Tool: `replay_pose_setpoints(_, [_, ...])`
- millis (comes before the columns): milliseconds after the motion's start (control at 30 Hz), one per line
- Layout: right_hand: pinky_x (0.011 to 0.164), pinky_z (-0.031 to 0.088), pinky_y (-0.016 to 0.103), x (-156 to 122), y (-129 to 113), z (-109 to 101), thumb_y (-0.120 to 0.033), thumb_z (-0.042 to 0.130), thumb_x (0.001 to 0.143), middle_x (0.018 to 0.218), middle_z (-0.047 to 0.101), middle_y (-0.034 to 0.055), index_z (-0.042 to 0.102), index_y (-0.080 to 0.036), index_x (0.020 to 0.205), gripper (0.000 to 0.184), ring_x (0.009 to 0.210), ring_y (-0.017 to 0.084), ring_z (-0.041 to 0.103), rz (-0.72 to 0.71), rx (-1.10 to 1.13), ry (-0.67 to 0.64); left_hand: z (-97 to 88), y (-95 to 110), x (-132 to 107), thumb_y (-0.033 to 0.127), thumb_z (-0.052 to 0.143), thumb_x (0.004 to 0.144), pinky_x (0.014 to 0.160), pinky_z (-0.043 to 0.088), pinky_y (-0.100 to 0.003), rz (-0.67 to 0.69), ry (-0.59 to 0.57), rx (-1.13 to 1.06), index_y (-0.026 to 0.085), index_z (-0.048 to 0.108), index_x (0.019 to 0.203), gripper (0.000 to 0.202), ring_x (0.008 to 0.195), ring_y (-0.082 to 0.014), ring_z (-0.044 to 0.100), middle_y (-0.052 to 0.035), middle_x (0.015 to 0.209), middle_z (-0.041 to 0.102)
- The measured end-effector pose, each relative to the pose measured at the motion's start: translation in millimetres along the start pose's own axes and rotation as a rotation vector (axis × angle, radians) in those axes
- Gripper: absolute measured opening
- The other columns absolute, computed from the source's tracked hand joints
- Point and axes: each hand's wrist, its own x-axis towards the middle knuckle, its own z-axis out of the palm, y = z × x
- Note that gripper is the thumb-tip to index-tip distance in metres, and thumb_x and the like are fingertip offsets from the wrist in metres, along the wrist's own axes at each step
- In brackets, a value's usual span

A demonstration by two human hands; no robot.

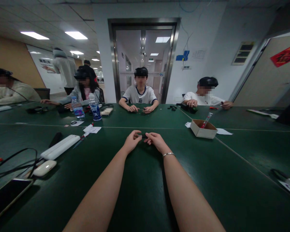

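Note:
My left hand (130, 142) and my right hand (157, 141) meet just above the green table, straight ahead of me. Between their fingertips is a small black piece (144, 136) with a pale, shiny end on the left side. The thumb and fingers of my left hand pinch that pale end. My right hand is closed on the dark end, its fingers hiding part of it. The piece is too small for me to tell its kind. A silvery bracelet (168, 154) circles my right wrist.
To the left lie a white power strip (61, 147), a white rounded case (44, 168), a phone (11, 196) and cables. Two bottles (94, 109) stand farther back. An open box (203, 129) sits right of my hands. Several people sit around the table (145, 193).

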Motion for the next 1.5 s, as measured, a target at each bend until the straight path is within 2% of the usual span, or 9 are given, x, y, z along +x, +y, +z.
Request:
replay_pose_setpoints(133, [0.047,0.044,0.018,0,0,-1,-0.044,0.08,0.073,0.066,0.069,0.0078,0.068,-0.012,0.078,0.034,0.051,0.01,0.056,0.002,0.032,-0.01,1.6,1,0,0.045,0.048,0.086,0.062,0.042,-0.026,-0.072,-0.075,-0.022,0.015,0.061,0.103,0.037,0.068,-0.0158,0.056,-0.0038,0.073,0.06])
replay_pose_setpoints(267, [0.048,0.045,0.018,0,1,1,-0.037,0.078,0.077,0.065,0.069,0.0073,0.068,-0.013,0.079,0.027,0.05,0.01,0.056,0.014,0.004,-0.013,1.6,0,1,0.036,0.054,0.082,0.062,0.042,-0.025,-0.042,-0.042,-0.018,0.017,0.062,0.104,0.03,0.069,-0.0146,0.056,-0.004,0.082,0.063])
replay_pose_setpoints(400, [0.049,0.047,0.018,0,0,2,-0.034,0.076,0.08,0.066,0.07,0.008,0.068,-0.012,0.081,0.023,0.051,0.01,0.057,0.031,-0.002,-0.007,0.0,-3,2,0.038,0.036,0.091,0.057,0.038,-0.026,-0.044,-0.058,0.006,0.016,0.063,0.102,0.036,0.057,-0.0138,0.048,0.0005,0.061,0.052])
replay_pose_setpoints(533, [0.049,0.047,0.018,-1,-1,2,-0.035,0.077,0.079,0.067,0.07,0.008,0.068,-0.013,0.08,0.025,0.05,0.009,0.057,0.019,0.012,-0.016,-0.9,-4,2,0.031,0.047,0.085,0.06,0.039,-0.025,-0.016,0.006,0.008,0.018,0.062,0.104,0.028,0.063,-0.0139,0.05,0.0,0.07,0.055])
replay_pose_setpoints(667, [0.049,0.047,0.017,-1,-1,2,-0.033,0.076,0.081,0.067,0.07,0.0082,0.068,-0.012,0.08,0.022,0.05,0.009,0.057,0.026,0.017,-0.003,-1.0,-3,2,0.038,0.041,0.088,0.057,0.037,-0.025,-0.066,-0.035,-0.042,0.016,0.061,0.105,0.034,0.057,-0.0136,0.047,0.0014,0.061,0.051])
replay_pose_setpoints(1033, [0.049,0.046,0.014,0,-4,2,-0.03,0.074,0.082,0.067,0.07,0.0077,0.066,-0.011,0.082,0.021,0.048,0.007,0.056,0.043,0.022,0.0,1.4,-3,3,0.043,0.055,0.081,0.056,0.035,-0.024,-0.032,0.012,-0.088,0.016,0.06,0.103,0.036,0.057,-0.0118,0.046,0.0007,0.068,0.054])
replay_pose_setpoints(1133, [0.049,0.046,0.014,-1,-5,3,-0.028,0.072,0.083,0.068,0.071,0.0083,0.066,-0.011,0.083,0.018,0.049,0.008,0.056,0.062,0.027,-0.004,1.6,-3,3,0.05,0.044,0.087,0.053,0.033,-0.024,-0.068,-0.023,-0.117,0.016,0.061,0.103,0.041,0.052,-0.012,0.044,0.0021,0.059,0.05])
replay_pose_setpoints(1267, [0.049,0.046,0.014,-1,-6,3,-0.025,0.07,0.085,0.068,0.071,0.0083,0.067,-0.011,0.084,0.015,0.048,0.007,0.056,0.063,0.023,-0.007,1.0,-5,4,0.041,0.051,0.084,0.055,0.035,-0.023,-0.047,-0.003,-0.087,0.016,0.062,0.106,0.035,0.059,-0.0123,0.048,0.0006,0.067,0.055])
replay_pose_setpoints(1500, [0.049,0.046,0.015,1,-6,4,-0.026,0.073,0.082,0.067,0.07,0.0076,0.067,-0.011,0.085,0.017,0.049,0.008,0.057,0.056,0.035,0.001,0.1,-11,6,0.039,0.051,0.084,0.056,0.036,-0.023,-0.049,-0.027,-0.077,0.017,0.062,0.108,0.034,0.06,-0.0122,0.05,0.001,0.067,0.055])
